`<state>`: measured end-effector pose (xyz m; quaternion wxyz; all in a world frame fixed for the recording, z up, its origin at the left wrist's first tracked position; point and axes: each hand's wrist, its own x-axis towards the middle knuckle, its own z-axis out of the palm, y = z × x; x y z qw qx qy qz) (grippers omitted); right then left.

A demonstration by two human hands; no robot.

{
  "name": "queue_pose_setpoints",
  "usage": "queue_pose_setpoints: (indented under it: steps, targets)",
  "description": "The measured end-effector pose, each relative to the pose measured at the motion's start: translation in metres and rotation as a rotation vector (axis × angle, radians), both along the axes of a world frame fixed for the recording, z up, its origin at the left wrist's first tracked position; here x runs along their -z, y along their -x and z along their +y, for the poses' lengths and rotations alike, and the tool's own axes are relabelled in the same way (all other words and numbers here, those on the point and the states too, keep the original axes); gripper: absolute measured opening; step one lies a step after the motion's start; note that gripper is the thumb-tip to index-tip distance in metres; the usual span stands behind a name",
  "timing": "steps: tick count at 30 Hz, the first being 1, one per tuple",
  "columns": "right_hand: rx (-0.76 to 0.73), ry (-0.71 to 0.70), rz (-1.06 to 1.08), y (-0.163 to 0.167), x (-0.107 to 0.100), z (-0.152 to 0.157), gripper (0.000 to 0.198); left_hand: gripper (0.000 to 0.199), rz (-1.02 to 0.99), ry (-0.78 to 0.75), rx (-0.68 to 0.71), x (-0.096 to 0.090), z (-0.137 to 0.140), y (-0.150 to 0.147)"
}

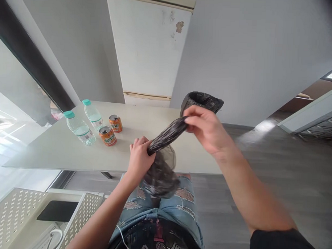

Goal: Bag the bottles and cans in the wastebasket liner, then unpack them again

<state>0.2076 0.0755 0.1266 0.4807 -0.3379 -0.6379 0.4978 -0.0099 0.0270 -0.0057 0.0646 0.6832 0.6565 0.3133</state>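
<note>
A black plastic bag (168, 136) is stretched and bunched between my two hands above the near edge of the table. My left hand (140, 156) is wrapped round its gathered part, and a loose, see-through, motion-blurred portion hangs below, over my lap. Up and to the right, my right hand (202, 127) pinches the other end between thumb and fingers. Just behind that hand stands a bin lined with a black bag (202, 99), its lower part hidden by my hand.
On the pale table (139, 120), two clear bottles with teal caps (80, 128) stand at the left, beside two opened orange cans (108, 136). A white fridge (149, 47) stands behind. A white perforated organizer (16, 210) is at lower left.
</note>
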Motion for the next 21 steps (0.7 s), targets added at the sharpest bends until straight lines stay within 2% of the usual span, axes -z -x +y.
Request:
queue_pose_setpoints:
  steps: [3,5,8,11,14,16,18,19,21]
  targets:
    - [0.250,0.054,0.176,-0.050,0.027,0.022,0.017,0.015,0.200,0.034,-0.090,0.015,0.011,0.013]
    - [0.431,0.096,0.273,-0.082,0.058,0.034,0.020,0.021,0.301,0.046,-0.112,0.026,0.021,0.019]
    - [0.649,0.284,0.296,-0.122,0.115,0.042,0.022,0.030,0.426,0.064,-0.099,0.047,0.040,0.023]
    - [0.825,0.418,0.210,-0.151,0.167,0.041,0.022,0.039,0.518,0.105,-0.092,0.069,0.059,0.024]
    - [0.936,0.455,-0.025,-0.174,0.202,0.036,0.016,0.038,0.540,0.191,-0.147,0.082,0.070,0.027]
    - [0.908,0.452,-0.227,-0.185,0.216,0.031,0.022,0.042,0.525,0.252,-0.190,0.082,0.072,0.030]
    - [0.890,0.401,-0.442,-0.191,0.221,0.026,0.039,0.053,0.508,0.252,-0.195,0.076,0.070,0.030]
    - [0.914,0.322,-0.552,-0.192,0.221,0.023,0.045,0.058,0.493,0.216,-0.187,0.071,0.068,0.028]
    - [0.987,0.058,-0.756,-0.191,0.217,0.019,0.048,0.061,0.433,0.093,-0.158,0.062,0.063,0.019]
